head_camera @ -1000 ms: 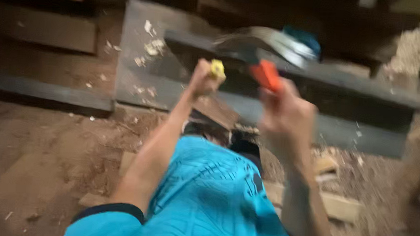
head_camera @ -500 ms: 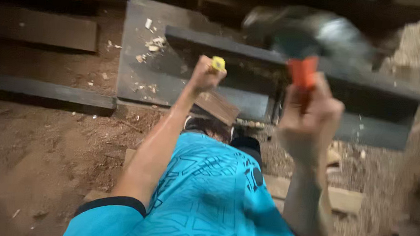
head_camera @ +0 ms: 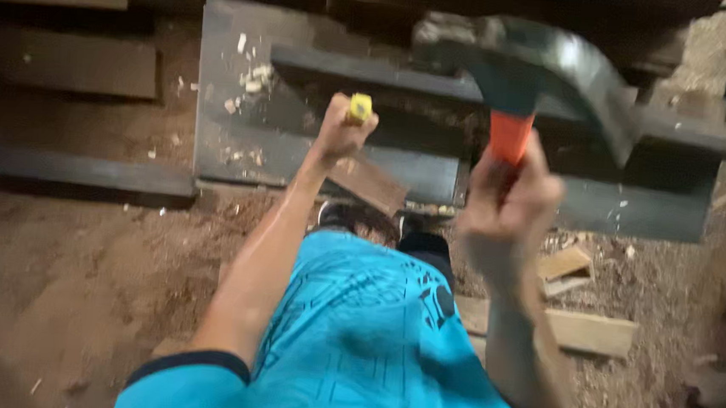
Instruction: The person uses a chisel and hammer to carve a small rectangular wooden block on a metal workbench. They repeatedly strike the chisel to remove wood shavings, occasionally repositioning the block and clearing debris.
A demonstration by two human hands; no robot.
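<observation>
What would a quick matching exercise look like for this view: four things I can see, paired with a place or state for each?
Things:
1. hammer
2. yellow-topped chisel
3. wood chips
4. pale offcut board

Places or states:
A. scattered on the dark grey plank
B. lying on the sawdust floor, near the right forearm
C. raised, orange grip in the right hand
D. gripped in the left hand, over the plank

Pairs: 1-C, 2-D, 3-A, 4-B
</observation>
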